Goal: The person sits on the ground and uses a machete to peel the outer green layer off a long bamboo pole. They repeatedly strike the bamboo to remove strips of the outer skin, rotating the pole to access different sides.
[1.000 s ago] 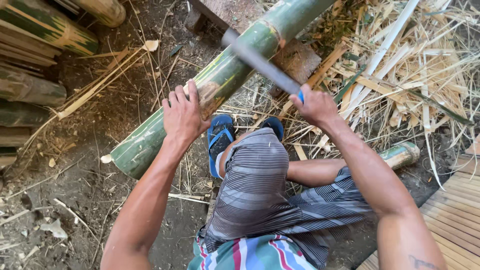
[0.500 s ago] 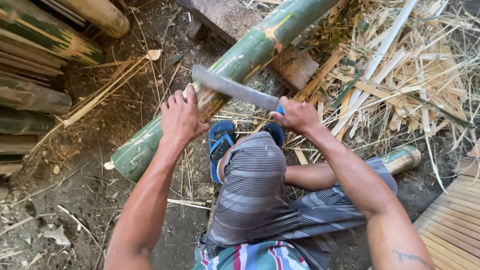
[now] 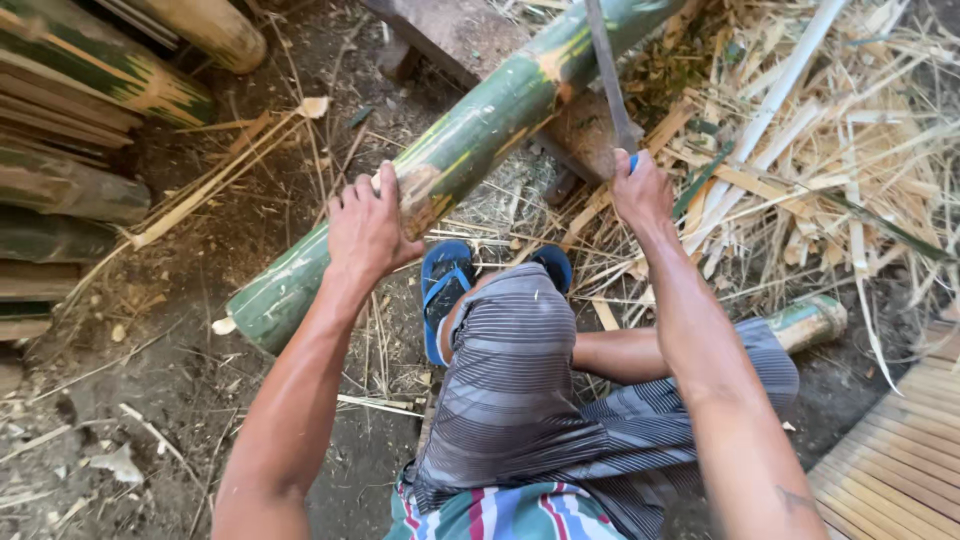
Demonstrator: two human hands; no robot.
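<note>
Green bamboo, smooth-skinned and streaked with yellow, makes up the thick round pole [image 3: 450,160] that runs slantwise from the lower left to the top of the view. Its near end lies on the dirt; farther up it rests across a rough, dark wooden block [image 3: 470,40]. A patch of skin near the middle is shaved away, showing pale, fibrous wood.

The left hand [image 3: 368,228] lies flat on top of the pole just below that patch, fingers spread and pressed against the curved surface. The right hand [image 3: 640,190] is closed in a fist around the blue handle of a long knife [image 3: 608,75], whose thin, flat, dull grey blade points up and away, its far part over the pole.

Below the hands, a foot in a blue rubber sandal [image 3: 445,295] sits on the ground beside the pole, and striped grey cloth covers the person's bent knees.

To the right spreads a loose heap of pale shavings [image 3: 830,170]: long, dry, straw-coloured strips and splinters, tangled over each other. A short cut bamboo stub [image 3: 805,322], green with a pale rim, lies near the right knee. At the left edge are stacked bamboo lengths [image 3: 70,130], weathered green and brown. Slatted bamboo flooring [image 3: 900,450] shows in the lower right corner. The ground is dark, crumbly earth scattered with thin chips.
</note>
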